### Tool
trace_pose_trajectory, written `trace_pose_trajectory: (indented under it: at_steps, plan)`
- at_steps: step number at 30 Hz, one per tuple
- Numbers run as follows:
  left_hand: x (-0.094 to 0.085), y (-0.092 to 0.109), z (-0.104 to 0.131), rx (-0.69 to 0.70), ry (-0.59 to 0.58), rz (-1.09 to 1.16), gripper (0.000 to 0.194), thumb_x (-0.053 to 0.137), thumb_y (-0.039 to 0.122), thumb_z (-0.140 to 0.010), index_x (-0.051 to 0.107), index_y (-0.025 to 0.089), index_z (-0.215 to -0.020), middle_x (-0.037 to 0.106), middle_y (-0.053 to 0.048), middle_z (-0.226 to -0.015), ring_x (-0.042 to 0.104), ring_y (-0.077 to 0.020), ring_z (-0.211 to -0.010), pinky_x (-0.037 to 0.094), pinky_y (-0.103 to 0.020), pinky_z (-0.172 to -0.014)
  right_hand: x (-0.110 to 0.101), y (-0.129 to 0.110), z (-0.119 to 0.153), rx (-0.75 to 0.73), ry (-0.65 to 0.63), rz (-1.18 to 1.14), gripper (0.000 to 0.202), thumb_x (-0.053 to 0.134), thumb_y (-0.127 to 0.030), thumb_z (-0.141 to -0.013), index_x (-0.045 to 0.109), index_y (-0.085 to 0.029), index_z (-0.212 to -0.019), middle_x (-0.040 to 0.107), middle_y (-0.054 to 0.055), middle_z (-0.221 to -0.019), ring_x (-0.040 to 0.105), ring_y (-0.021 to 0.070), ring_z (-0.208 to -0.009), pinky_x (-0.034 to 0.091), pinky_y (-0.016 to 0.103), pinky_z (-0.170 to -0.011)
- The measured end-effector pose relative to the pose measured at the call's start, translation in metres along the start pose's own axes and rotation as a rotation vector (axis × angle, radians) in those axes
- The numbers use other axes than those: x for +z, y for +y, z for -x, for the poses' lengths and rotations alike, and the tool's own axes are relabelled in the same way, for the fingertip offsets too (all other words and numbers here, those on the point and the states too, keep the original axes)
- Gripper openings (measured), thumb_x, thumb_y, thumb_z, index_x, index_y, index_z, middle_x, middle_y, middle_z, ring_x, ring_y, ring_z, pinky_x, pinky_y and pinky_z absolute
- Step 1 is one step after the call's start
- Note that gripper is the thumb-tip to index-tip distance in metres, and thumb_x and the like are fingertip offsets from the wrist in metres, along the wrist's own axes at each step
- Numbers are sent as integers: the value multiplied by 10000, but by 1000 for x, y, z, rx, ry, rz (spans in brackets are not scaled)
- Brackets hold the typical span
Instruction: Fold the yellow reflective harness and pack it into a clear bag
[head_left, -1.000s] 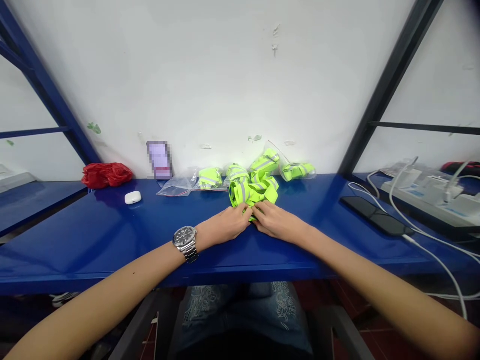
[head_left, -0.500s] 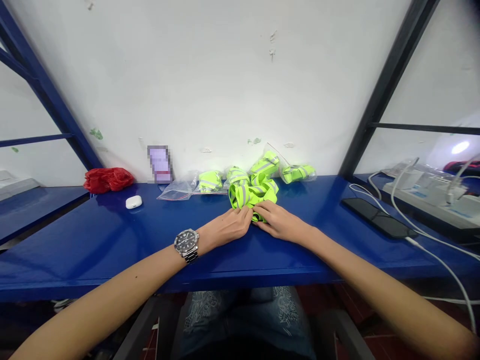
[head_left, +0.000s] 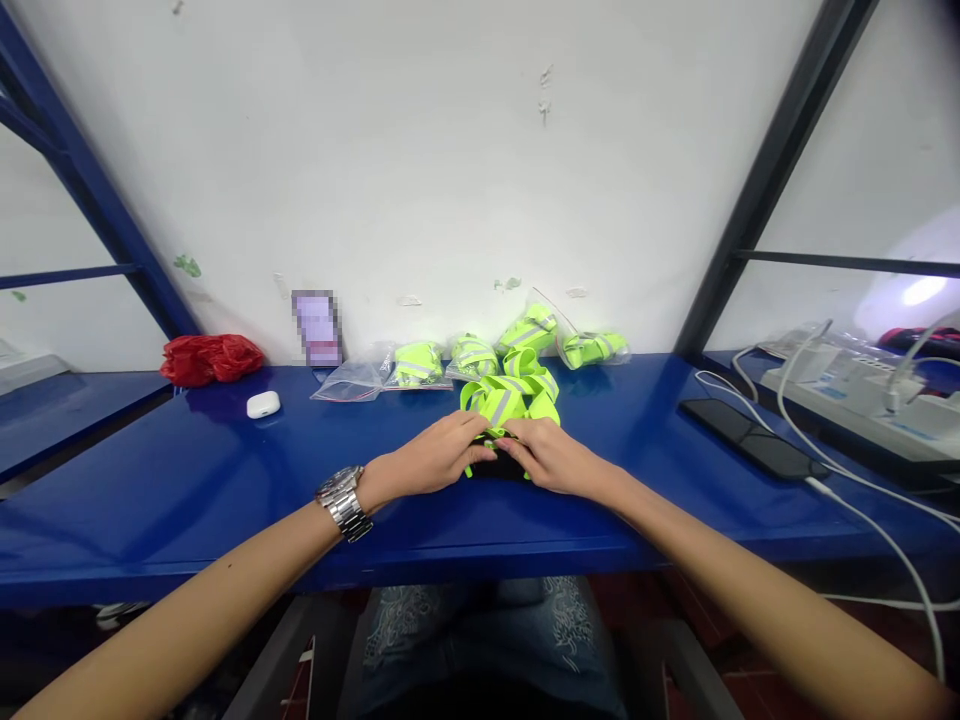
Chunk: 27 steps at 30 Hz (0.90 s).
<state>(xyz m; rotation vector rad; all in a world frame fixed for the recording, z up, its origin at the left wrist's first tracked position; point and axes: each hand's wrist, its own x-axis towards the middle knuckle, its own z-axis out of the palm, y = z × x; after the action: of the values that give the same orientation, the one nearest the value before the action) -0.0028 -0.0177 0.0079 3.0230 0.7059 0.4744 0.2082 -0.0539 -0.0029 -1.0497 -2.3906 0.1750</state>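
A neon yellow-green reflective strap with silver-grey stripes lies bunched on the blue table in front of me. My left hand pinches the near part of it from the left, thumb toward me. From the right, my right hand grips the same part, its thumb close to the left one. Between and below the thumbs shows a black section with small yellow-green ends at its sides. The fingertips behind the strap are hidden. A watch sits on my left wrist.
Bagged yellow-green bundles line the wall, beside an empty clear bag. At left are a red plastic bag, a white earbud case and an upright phone. A black phone, white cables and power strip lie right.
My hands have turned so the thumbs face me, and the left wrist has rotated. The strap's near part has spread wider, uncovering a grey stripe and the black section.
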Motion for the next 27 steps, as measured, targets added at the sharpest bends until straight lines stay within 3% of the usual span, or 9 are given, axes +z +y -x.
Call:
trace_pose_trajectory:
  at_steps: [2, 6, 9, 12, 18, 21, 24, 27]
  plan:
    - [-3, 0, -1, 3, -48, 39, 199, 426, 326, -992, 502, 168, -1087, 606, -84, -1021, 554, -207, -942, 422, -336, -833, -1, -2, 0, 29, -12, -35, 241, 378, -259, -988, 503, -174, -801, 529, 6, -692, 446, 128, -591, 316, 255, -594]
    - [-4, 2, -4, 19, 8, -153, 88, 450, 210, -959, 500, 160, -1011, 617, -111, -1055, 539, -255, -1077, 322, -451, -985, -2, -6, 3, 90, -21, -67, 229, 368, -271, -991, 492, -178, -822, 535, 5, -706, 449, 131, -586, 331, 259, -597]
    - [-2, 5, -5, -16, -43, -143, 53, 436, 175, -946, 478, 167, -977, 633, -91, -970, 587, -224, -907, 398, -366, -840, -2, -9, 7, 56, 15, -65, 214, 359, -278, -993, 490, -177, -858, 569, 45, -811, 506, 160, -707, 384, 280, -680]
    - [2, 8, -6, -74, -48, -103, 73, 425, 141, -928, 472, 179, -967, 634, -75, -904, 595, -226, -848, 386, -307, -688, -1, -10, 11, -8, 58, -62, 160, 407, -282, -975, 505, -171, -914, 586, 86, -937, 521, 194, -855, 402, 313, -777]
    - [1, 7, -11, -233, -61, -3, 74, 488, 179, -896, 540, 179, -948, 671, -62, -834, 617, -236, -797, 334, -288, -631, -11, -9, 2, 91, -13, -206, 217, 435, -333, -966, 537, -163, -879, 542, -3, -726, 451, 130, -628, 347, 258, -615]
    - [-5, 3, -16, -305, -76, 111, 96, 512, 234, -899, 584, 179, -932, 678, -48, -840, 617, -221, -765, 320, -273, -611, -16, -4, -9, 161, -84, -296, 274, 466, -390, -942, 556, -155, -835, 507, -19, -675, 426, 124, -604, 331, 250, -577]
    - [-11, 1, -22, -328, -111, 196, 132, 511, 263, -910, 608, 173, -907, 676, -39, -834, 611, -205, -728, 316, -259, -591, -15, 2, -16, 233, -105, -450, 281, 505, -400, -919, 591, -142, -992, 614, 30, -856, 537, 165, -758, 414, 259, -645]
    - [-11, 1, -25, -343, -109, 169, 146, 545, 282, -903, 623, 173, -959, 684, -57, -876, 625, -230, -788, 336, -259, -611, -10, 8, -19, 296, -20, -516, 361, 590, -379, -873, 562, -149, -1150, 637, 81, -1082, 581, 213, -959, 479, 299, -767]
